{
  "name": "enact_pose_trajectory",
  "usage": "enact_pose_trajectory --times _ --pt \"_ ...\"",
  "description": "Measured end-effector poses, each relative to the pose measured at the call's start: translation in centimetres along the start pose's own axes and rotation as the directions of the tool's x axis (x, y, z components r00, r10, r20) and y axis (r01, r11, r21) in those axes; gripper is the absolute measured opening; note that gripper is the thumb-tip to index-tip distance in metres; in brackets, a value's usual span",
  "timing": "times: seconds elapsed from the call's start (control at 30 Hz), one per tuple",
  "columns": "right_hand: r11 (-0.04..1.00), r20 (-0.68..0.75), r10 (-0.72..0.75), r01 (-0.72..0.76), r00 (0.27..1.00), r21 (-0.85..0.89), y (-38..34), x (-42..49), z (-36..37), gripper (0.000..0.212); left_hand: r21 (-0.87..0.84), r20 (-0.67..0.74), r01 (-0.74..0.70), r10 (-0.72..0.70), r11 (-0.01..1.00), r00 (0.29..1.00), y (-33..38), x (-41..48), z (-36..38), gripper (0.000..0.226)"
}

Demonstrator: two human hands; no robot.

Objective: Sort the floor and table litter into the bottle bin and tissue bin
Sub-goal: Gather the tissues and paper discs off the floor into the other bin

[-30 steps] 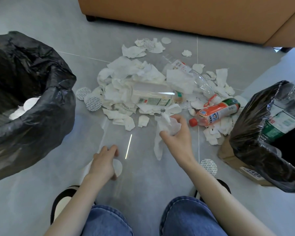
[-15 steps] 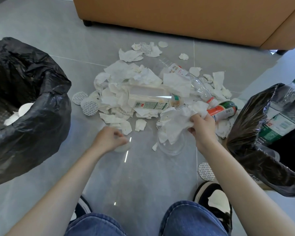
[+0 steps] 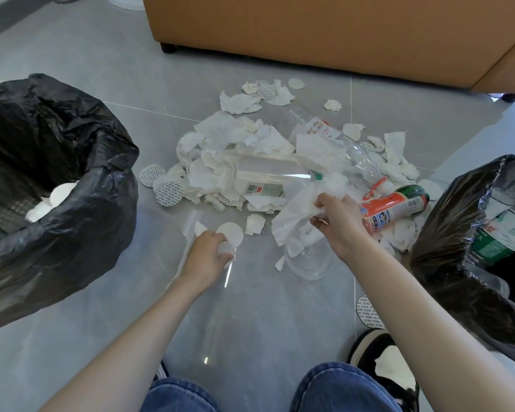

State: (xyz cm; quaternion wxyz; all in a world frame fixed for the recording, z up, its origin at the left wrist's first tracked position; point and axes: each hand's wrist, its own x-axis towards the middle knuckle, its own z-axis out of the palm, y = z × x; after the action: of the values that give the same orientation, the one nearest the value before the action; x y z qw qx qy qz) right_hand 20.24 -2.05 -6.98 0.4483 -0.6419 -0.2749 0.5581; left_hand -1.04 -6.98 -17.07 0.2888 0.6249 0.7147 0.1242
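Right hand bunching tissue, left hand pinching a pad.

The right hand has its fingers curled tight into a wad of tissue, held just above the floor pile. The left hand pinches the edge of a round white pad. Both look feather-light, soft and crushable, so I'd grab the bunched middle. Loose tails may shed scraps on the way to the tissue bin, well to the left.

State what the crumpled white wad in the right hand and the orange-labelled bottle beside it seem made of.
The crumpled white wad: matte tissue paper, by its soft creases. The orange-labelled bottle: probably plastic, glossy printed wrap catching light.
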Motion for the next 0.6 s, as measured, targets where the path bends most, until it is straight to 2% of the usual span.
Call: enact_pose_trajectory --times 0.1,0.23,0.37,0.43,0.53,0.6 --pt "0.998 0.090 -0.021 0.026 0.996 -0.060 0.3 -0.8 0.9 0.016 -0.093 -0.010 0.035 -0.036 0.995 0.999 -0.1 -0.5 -0.8 0.016" --pt "0.991 0.151 -0.068 0.085 0.986 -0.108 -0.4 -1.6 2.1 0.019 -0.300 -0.162 0.060 -0.113 0.952 0.980 1.0 -0.9 -3.1 0.009" --pt "0.988 0.210 -0.120 0.138 0.970 -0.071 -2.2 -2.9 3.4 0.020 -0.466 -0.320 -0.106 -0.055 0.878 0.946 4.0 -1.6 -7.5 0.010" --pt "0.990 0.252 -0.136 0.141 0.958 -0.001 -3.6 -3.8 4.3 0.009 -0.452 -0.406 -0.215 0.016 0.866 0.914 5.6 -2.1 -9.9 0.009" --pt "0.981 0.324 -0.138 0.086 0.936 0.172 -6.0 -4.7 6.2 0.020 -0.333 -0.548 -0.323 0.097 0.886 0.831 7.4 -3.1 -13.7 0.008" --pt "0.963 0.418 -0.156 0.043 0.895 0.267 -7.7 -5.2 8.2 0.023 -0.242 -0.645 -0.371 0.137 0.897 0.752 7.9 -3.8 -16.2 0.007"
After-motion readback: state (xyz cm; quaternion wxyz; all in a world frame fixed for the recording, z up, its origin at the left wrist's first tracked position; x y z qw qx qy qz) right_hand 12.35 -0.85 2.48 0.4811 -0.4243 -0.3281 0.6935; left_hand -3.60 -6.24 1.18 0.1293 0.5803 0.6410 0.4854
